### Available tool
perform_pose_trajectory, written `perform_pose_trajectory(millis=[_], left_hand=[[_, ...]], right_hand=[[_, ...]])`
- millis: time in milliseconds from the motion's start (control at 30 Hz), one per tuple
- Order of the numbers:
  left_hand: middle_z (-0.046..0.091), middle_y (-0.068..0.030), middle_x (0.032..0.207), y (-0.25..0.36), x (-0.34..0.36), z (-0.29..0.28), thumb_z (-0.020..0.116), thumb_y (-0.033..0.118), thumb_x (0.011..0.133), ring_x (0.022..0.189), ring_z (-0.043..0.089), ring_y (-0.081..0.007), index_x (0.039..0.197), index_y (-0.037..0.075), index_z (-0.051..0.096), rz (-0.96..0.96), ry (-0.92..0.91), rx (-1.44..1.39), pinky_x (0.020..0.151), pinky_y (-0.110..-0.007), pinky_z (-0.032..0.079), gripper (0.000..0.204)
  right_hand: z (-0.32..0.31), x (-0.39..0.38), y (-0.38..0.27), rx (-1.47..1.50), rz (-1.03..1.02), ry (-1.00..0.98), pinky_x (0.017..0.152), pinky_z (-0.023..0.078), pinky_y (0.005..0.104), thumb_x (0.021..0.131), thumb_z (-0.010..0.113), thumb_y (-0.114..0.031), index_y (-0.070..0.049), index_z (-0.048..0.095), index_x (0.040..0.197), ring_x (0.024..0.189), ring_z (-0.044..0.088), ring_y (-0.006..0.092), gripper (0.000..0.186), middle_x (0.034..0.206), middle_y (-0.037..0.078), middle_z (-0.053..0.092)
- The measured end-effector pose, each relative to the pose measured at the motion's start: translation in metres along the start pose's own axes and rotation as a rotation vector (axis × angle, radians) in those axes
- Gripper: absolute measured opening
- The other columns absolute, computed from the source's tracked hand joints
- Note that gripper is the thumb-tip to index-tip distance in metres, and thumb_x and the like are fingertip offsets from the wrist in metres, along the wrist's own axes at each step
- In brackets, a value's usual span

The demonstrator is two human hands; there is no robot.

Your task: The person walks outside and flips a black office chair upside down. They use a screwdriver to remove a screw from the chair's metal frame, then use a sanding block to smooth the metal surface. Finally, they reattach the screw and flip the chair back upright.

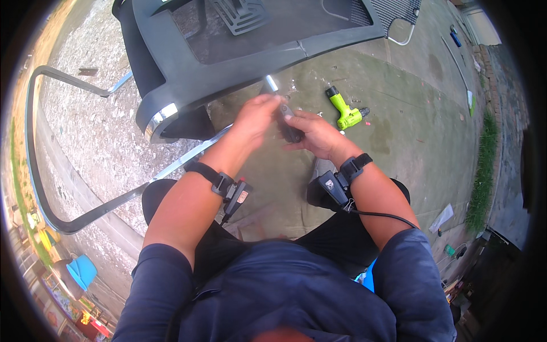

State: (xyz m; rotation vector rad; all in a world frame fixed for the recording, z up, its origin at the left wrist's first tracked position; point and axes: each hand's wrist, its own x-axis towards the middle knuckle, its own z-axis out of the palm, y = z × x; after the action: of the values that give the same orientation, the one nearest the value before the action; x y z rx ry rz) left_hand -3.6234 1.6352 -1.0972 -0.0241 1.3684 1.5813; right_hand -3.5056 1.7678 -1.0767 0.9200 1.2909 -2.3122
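Just on the near side of the black chair frame [245,71], a dark part [293,133] is gripped by the right hand [319,135]; the left hand's [254,118] hold cannot be told. Should that grip slip, it could be dropped.

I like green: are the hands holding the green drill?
No, the drill lies on the ground, apart from the left hand and the right hand.
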Motion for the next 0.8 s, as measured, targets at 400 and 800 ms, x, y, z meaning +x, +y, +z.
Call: perform_pose_trajectory(millis=[400, 800], left_hand=[[0.068, -0.0038, 0.107, -0.001, 0.002, 0.000, 0.056, 0.024, 0.100, 0.097, 0.062, -0.0133, 0.108, 0.007, 0.068, -0.011, -0.008, -0.044, 0.085, -0.030, 0.046, 0.023], [0.068, -0.0053, 0.106, 0.001, 0.003, 0.000, 0.059, 0.024, 0.099, 0.097, 0.063, -0.0160, 0.107, 0.004, 0.065, -0.009, -0.023, -0.049, 0.090, -0.033, 0.049, 0.023]], right_hand=[[0.024, -0.007, -0.009, -1.013, -0.291, 0.455, 0.080, 0.052, 0.0410, 0.082, 0.074, -0.032, 0.003, 0.059, 0.118, 0.097, 0.067, 0.0332, 0.052, 0.108, 0.022, 0.066], [-0.011, -0.002, -0.019, -0.346, -0.030, 0.004, 0.076, 0.056, 0.0326, 0.084, 0.076, -0.032, 0.003, 0.056, 0.120, 0.085, 0.067, 0.0200, 0.054, 0.100, 0.009, 0.067]])
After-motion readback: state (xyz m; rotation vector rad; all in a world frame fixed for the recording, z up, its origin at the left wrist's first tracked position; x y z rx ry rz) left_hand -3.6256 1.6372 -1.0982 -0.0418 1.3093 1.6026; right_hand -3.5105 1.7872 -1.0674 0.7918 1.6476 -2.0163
